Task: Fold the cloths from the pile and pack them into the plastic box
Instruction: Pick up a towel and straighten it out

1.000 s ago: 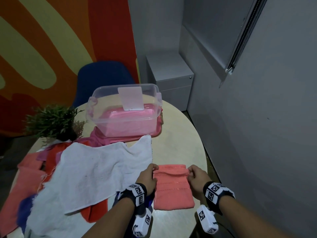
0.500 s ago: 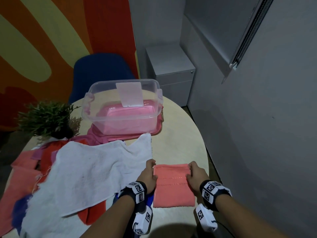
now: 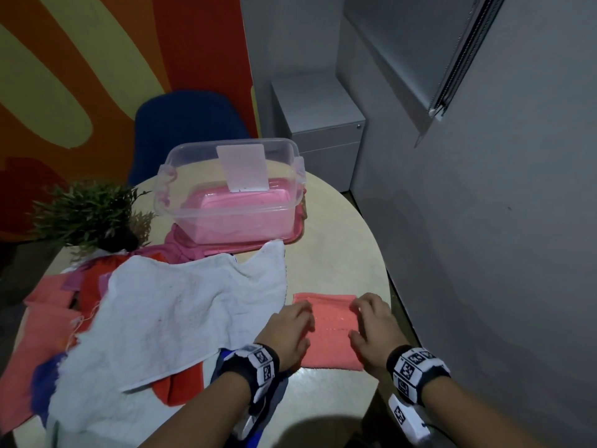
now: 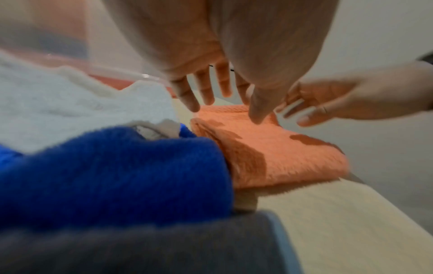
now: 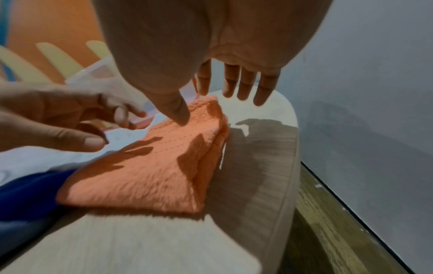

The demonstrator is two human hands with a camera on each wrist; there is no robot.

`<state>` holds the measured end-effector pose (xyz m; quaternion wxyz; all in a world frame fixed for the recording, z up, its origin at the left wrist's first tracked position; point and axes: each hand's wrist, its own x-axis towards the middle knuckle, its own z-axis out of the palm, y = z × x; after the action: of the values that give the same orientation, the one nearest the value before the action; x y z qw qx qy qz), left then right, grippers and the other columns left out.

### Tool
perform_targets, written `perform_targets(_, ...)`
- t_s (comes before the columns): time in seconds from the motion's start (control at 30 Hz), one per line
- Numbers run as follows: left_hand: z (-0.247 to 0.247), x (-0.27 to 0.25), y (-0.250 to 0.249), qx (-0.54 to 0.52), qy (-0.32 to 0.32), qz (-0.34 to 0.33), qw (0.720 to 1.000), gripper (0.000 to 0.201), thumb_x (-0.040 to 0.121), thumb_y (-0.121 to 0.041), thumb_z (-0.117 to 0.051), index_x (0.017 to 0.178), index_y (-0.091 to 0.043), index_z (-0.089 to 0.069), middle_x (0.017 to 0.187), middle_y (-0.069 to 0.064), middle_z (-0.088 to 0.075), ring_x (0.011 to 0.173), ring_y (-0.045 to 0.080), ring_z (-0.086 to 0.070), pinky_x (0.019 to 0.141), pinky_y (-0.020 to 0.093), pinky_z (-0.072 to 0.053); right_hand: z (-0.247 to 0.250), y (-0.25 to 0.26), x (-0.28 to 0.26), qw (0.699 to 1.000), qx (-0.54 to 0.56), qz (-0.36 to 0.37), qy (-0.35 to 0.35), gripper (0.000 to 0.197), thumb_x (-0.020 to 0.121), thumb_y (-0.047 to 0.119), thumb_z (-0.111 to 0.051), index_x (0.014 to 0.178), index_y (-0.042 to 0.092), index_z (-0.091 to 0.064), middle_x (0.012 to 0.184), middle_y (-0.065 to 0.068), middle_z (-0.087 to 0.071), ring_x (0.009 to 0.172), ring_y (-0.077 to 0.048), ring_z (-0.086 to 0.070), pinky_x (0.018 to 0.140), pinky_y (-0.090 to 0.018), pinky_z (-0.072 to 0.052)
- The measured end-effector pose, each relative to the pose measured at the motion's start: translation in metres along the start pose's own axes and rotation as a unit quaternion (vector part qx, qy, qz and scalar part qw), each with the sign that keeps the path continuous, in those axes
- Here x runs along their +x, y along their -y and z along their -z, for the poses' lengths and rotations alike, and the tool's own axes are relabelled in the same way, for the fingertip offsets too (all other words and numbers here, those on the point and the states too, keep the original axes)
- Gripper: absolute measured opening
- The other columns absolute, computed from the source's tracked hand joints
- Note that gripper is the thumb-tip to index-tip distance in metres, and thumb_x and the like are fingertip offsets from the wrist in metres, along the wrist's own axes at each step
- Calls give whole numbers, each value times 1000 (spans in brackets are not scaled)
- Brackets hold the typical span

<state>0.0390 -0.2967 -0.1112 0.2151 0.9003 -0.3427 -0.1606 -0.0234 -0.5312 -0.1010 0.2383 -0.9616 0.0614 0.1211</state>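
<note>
step: flatten fold | folded coral terry cloth point(image 3: 329, 331) lies flat at table's near right edge | my left hand point(image 3: 288, 331) and right hand point(image 3: 371, 328) spread, holding nothing | I press evenly, square edges, then lift into clear plastic box point(image 3: 226, 202)

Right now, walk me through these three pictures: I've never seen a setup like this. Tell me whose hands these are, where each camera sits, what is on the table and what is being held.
No machine here: a person works with bare hands, wearing a camera on the head and one on each wrist band. The wide picture is the head view; the two close ones look along each hand.

On the round table lie a folded salmon cloth, a spread white towel over a pile of red, blue and pink cloths, a small plant and the clear plastic box with something pink inside.

The left hand and right hand are over the salmon cloth with fingers spread. Neither grips anything; whether they touch it is unclear.
</note>
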Motion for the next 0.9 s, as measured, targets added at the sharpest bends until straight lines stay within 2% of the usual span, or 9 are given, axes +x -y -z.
perform_targets(0.07,-6,-5,-6,57,43,-16,997,42,86,-30,-55,127,-26,-50,151,-7,-33,134,18,-39,103,39,-39,-5,1,-11,997,-38,71,12,56,89,34,-61,140,28,-39,154,4,-20,141,-18,-28,120,-34,-25)
perform_targets(0.13,-15,-9,-7,97,93,24,991,62,92,-31,-54,148,-23,-30,160,-3,-19,145,19,-23,110,41,-31,-16,0,-17,986,-85,128,71,61,93,36,-54,149,28,-30,162,3,-13,147,-20,-20,122,-39,-19)
perform_targets(0.23,-22,-12,-8,130,134,89,978,78,94,-27,-55,156,-20,-9,164,-2,-2,149,21,-13,111,44,-28,-27,-5,-14,980,-100,103,136,67,95,35,-53,153,31,-20,164,8,-6,151,-17,-12,122,-45,-13)
perform_targets(0.37,-27,-10,-16,148,150,97,973,81,84,-31,-68,149,-24,-21,156,-2,-18,135,26,-31,102,49,-36,-34,-9,-7,988,-83,17,132,93,78,39,-73,149,38,-15,156,12,-11,135,-28,-36,112,-51,-34)
perform_targets(0.5,-32,-13,-22,155,159,102,970,94,76,-33,-78,148,-22,-19,155,0,-19,131,29,-35,102,51,-39,-38,-12,-11,980,-132,28,146,116,66,44,-82,152,30,-6,154,6,-8,130,-31,-36,109,-52,-37)
perform_targets(0.6,-31,-13,-26,159,170,117,965,105,77,-35,-78,153,-17,-7,162,0,-1,138,32,-27,108,53,-35,-30,-8,-12,969,-188,64,149,114,69,47,-82,153,21,-11,158,-2,-4,141,-31,-22,116,-54,-25)
perform_targets(0.7,-30,-12,-30,181,178,123,959,110,77,-40,-77,155,-14,-3,163,4,0,141,33,-22,112,51,-31,-22,-1,-9,953,-239,101,158,114,69,49,-82,153,14,-13,161,-7,5,150,-32,0,121,-58,-4)
perform_targets(0.77,-28,-11,-31,187,182,125,957,113,77,-42,-77,155,-14,-1,164,4,2,145,33,-16,115,52,-27,-22,-2,-6,946,-250,99,182,122,72,48,-81,156,13,1,163,-7,15,151,-29,13,120,-56,6)
perform_targets(0.9,-25,-12,-25,198,209,129,949,117,81,-50,-72,155,-15,11,164,2,13,150,33,3,117,55,-19,-22,-8,-2,938,-245,85,229,131,76,51,-76,152,13,24,160,-4,29,148,-23,23,120,-54,9)
